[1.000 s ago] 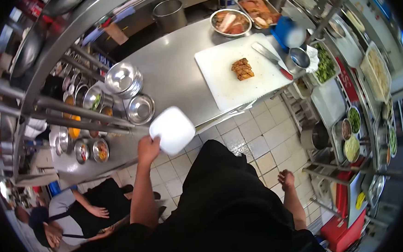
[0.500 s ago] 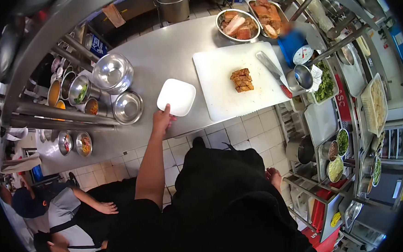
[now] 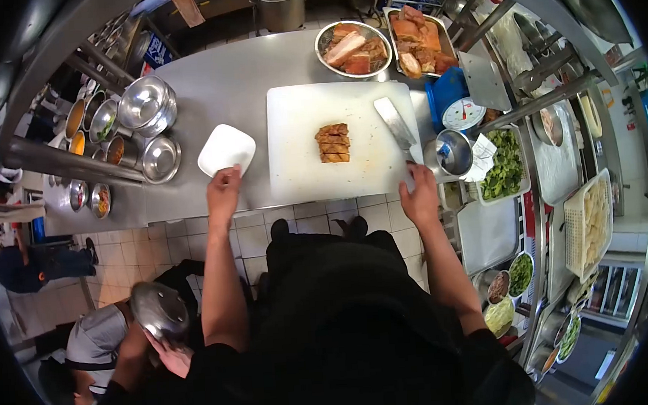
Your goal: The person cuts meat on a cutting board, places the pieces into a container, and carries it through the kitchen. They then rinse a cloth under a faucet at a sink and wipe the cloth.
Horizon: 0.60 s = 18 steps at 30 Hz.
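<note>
My left hand (image 3: pixel 224 192) is closed on the near rim of a square white plate (image 3: pixel 226 150), which rests on the steel table. My right hand (image 3: pixel 419 195) is at the near right corner of the white cutting board (image 3: pixel 292 171), thumb apart from the fingers. Its fingertips are close to the handle end of a knife (image 3: pixel 393 122); whether they touch it I cannot make out. The blade lies flat on the board. A block of browned meat (image 3: pixel 333 143), cut into several pieces, sits mid-board.
Behind the board stand a bowl of meat (image 3: pixel 354 49) and a tray of meat (image 3: pixel 422 42). A blue scale (image 3: pixel 445 95), a metal container (image 3: pixel 449 153) and a tray of greens (image 3: pixel 503 163) are on the right. Steel bowls (image 3: pixel 147 105) stand left. A co-worker holds a metal bowl (image 3: pixel 160 314).
My right hand has come up from beside my body to the knife's handle end. My left hand stays at the plate. The view has turned, and a co-worker now holds a metal bowl.
</note>
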Available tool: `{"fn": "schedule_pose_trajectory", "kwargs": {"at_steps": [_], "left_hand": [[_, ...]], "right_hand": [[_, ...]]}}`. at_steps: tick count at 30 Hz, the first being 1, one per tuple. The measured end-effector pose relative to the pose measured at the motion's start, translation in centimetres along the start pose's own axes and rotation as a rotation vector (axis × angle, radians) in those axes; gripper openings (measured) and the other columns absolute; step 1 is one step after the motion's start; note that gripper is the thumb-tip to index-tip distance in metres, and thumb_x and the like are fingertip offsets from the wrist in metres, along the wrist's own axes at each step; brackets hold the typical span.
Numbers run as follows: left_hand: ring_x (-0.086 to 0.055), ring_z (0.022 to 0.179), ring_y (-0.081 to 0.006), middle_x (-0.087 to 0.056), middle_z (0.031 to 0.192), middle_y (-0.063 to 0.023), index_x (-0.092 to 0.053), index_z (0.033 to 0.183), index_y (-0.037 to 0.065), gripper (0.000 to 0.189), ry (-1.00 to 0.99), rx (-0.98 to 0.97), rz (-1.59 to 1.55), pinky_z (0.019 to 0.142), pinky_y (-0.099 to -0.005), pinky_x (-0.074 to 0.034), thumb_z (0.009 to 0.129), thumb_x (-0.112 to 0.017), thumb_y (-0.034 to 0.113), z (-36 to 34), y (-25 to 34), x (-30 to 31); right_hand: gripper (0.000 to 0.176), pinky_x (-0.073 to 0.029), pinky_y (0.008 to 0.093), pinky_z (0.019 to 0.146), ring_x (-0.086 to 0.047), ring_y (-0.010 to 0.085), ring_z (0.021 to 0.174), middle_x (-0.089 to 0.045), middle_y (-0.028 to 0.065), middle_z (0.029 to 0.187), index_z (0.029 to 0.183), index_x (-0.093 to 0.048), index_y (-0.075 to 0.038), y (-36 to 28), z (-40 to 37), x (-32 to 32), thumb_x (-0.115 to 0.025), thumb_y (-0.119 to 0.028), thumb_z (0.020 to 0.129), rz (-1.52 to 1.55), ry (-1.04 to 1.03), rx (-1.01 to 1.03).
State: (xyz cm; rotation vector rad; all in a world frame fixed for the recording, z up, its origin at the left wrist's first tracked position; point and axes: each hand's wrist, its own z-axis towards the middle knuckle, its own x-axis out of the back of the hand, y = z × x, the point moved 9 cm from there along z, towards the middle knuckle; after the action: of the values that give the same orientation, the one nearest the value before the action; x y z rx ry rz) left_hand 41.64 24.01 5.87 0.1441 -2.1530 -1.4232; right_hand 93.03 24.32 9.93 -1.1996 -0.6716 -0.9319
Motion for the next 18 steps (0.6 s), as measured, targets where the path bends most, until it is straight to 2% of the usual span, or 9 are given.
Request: {"fn": "schedule_pose_trajectory", "kwargs": {"at_steps": [4, 6, 7, 8, 11, 13, 15, 16, 18], "left_hand": [[-0.057, 0.078, -0.0104, -0.067, 0.088, -0.0027, -0.072, 0.110, 0.000, 0.040, -0.178, -0.148, -0.119, 0.071, -0.0259, -0.047, 0.095, -0.076, 0.037, -5.3, 0.6, -9.5], [-0.058, 0.081, -0.0123, -0.067, 0.093, -0.0048, -0.065, 0.124, -0.002, 0.050, -0.203, -0.127, -0.114, 0.074, -0.0272, -0.050, 0.095, -0.076, 0.037, -8.1, 0.9, -12.8], [-0.060, 0.088, -0.0151, -0.066, 0.108, -0.0106, -0.054, 0.139, -0.003, 0.070, -0.288, -0.050, -0.130, 0.078, -0.0291, -0.052, 0.092, -0.078, 0.042, -9.1, 0.3, -14.5], [-0.060, 0.088, -0.0151, -0.066, 0.108, -0.0106, -0.054, 0.139, -0.003, 0.070, -0.281, -0.049, -0.131, 0.078, -0.0291, -0.052, 0.092, -0.078, 0.042, -9.8, 0.3, -15.3], [-0.060, 0.108, -0.0236, -0.056, 0.132, -0.0219, -0.044, 0.148, -0.007, 0.099, -0.233, -0.103, 0.102, 0.087, -0.0372, -0.054, 0.080, -0.084, 0.054, -10.6, 1.5, -17.1], [-0.059, 0.112, -0.0278, -0.056, 0.133, -0.0232, -0.044, 0.147, -0.007, 0.101, -0.203, -0.148, 0.179, 0.091, -0.0402, -0.053, 0.078, -0.084, 0.056, -9.9, 3.1, -18.2], [-0.059, 0.115, -0.0320, -0.056, 0.134, -0.0244, -0.044, 0.146, -0.007, 0.103, -0.186, -0.198, 0.260, 0.094, -0.0432, -0.052, 0.077, -0.084, 0.058, -9.2, 4.5, -19.7], [-0.057, 0.119, -0.0348, -0.055, 0.135, -0.0245, -0.045, 0.145, -0.007, 0.104, -0.129, -0.228, 0.358, 0.099, -0.0447, -0.050, 0.074, -0.085, 0.059, -8.7, 5.0, -20.1], [-0.055, 0.123, -0.0376, -0.054, 0.137, -0.0245, -0.046, 0.144, -0.006, 0.105, -0.081, -0.273, 0.456, 0.103, -0.0461, -0.047, 0.072, -0.086, 0.060, -7.7, 6.3, -20.9]], "right_hand": [[0.050, -0.045, 0.0516, 0.105, -0.056, 0.0431, 0.119, -0.055, 0.0257, 0.131, 0.132, -0.052, -0.004, 3.6, 3.6, -3.8, -0.068, -0.010, 0.085, -0.254, -0.199, -0.056], [0.053, -0.045, 0.0519, 0.105, -0.055, 0.0465, 0.117, -0.054, 0.0282, 0.129, 0.134, -0.045, -0.003, 5.1, 4.0, -5.9, -0.065, -0.009, 0.085, -0.253, -0.395, -0.115], [0.053, -0.045, 0.0519, 0.105, -0.055, 0.0465, 0.117, -0.054, 0.0282, 0.129, 0.134, -0.045, -0.003, 5.5, 4.3, -6.3, -0.065, -0.009, 0.085, -0.251, -0.402, -0.109], [0.054, -0.046, 0.0527, 0.104, -0.056, 0.0475, 0.117, -0.053, 0.0294, 0.129, 0.133, -0.044, -0.002, 6.3, 4.6, -6.7, -0.067, -0.010, 0.084, -0.226, -0.437, -0.150], [0.055, -0.049, 0.0525, 0.100, -0.060, 0.0475, 0.112, -0.056, 0.0306, 0.123, 0.130, -0.044, 0.000, 5.9, 5.4, -6.0, -0.069, -0.012, 0.082, -0.151, -0.443, -0.225], [0.055, -0.051, 0.0514, 0.096, -0.063, 0.0465, 0.107, -0.060, 0.0306, 0.118, 0.128, -0.046, 0.001, 6.5, 5.1, -6.3, -0.069, -0.013, 0.081, -0.100, -0.419, -0.275], [0.049, -0.053, 0.0442, 0.084, -0.066, 0.0350, 0.090, -0.066, 0.0227, 0.099, 0.123, -0.049, 0.002, 7.4, 4.6, -6.7, -0.068, -0.013, 0.081, 0.236, -0.299, -0.351], [0.049, -0.053, 0.0442, 0.084, -0.066, 0.0350, 0.090, -0.066, 0.0227, 0.099, 0.123, -0.049, 0.002, 7.3, 4.1, -6.3, -0.068, -0.013, 0.081, 0.237, -0.287, -0.361], [0.041, -0.051, 0.0399, 0.079, -0.064, 0.0279, 0.085, -0.065, 0.0170, 0.092, 0.116, -0.052, 0.003, 6.8, 2.0, -5.5, -0.068, -0.013, 0.081, 0.417, -0.255, -0.456]]}}
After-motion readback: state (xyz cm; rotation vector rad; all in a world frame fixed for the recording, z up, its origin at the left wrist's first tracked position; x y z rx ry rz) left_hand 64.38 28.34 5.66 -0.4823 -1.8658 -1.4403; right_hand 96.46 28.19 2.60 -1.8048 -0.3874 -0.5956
